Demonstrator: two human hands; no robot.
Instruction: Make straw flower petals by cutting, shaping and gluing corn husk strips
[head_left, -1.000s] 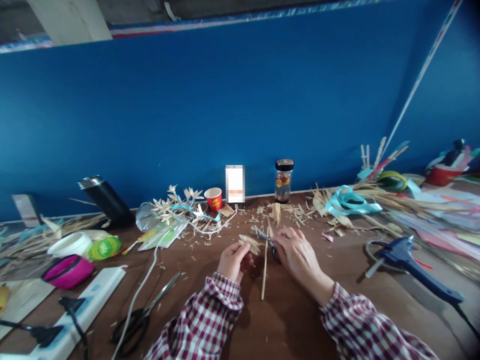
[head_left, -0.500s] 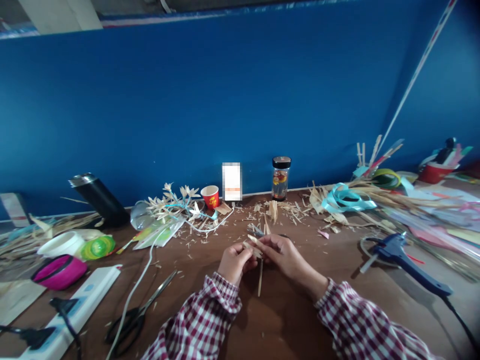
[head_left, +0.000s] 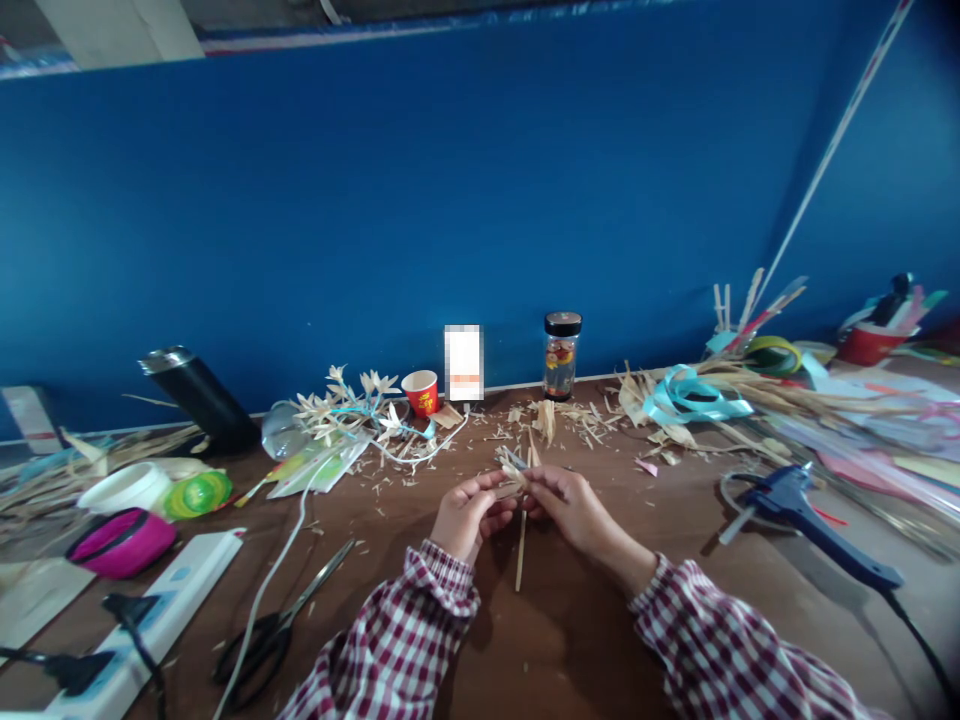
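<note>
My left hand (head_left: 466, 515) and my right hand (head_left: 574, 508) meet over the middle of the brown table (head_left: 585, 640). Both are closed in a pinch on a small pale straw piece (head_left: 511, 478) held between the fingertips. A grey pointed tip, like small scissor blades (head_left: 514, 459), pokes up just above the fingers; I cannot tell which hand carries it. A thin wooden stick (head_left: 519, 553) lies on the table below the hands, pointing toward me. Both sleeves are red-and-white checked.
Straw scraps (head_left: 570, 420) litter the table behind the hands. Black scissors (head_left: 274, 628), a white cable and a power strip (head_left: 176, 600) lie at left, with a pink bowl (head_left: 120, 540) and black flask (head_left: 199, 398). A blue glue gun (head_left: 814, 522) lies at right. Red cup (head_left: 421, 392), jar (head_left: 562, 356), straw flowers (head_left: 352, 408) and ribbons (head_left: 694, 395) line the blue wall.
My right hand moved left from the small scissors' spot to meet my left hand. Both now pinch the straw piece together, raised slightly off the table.
</note>
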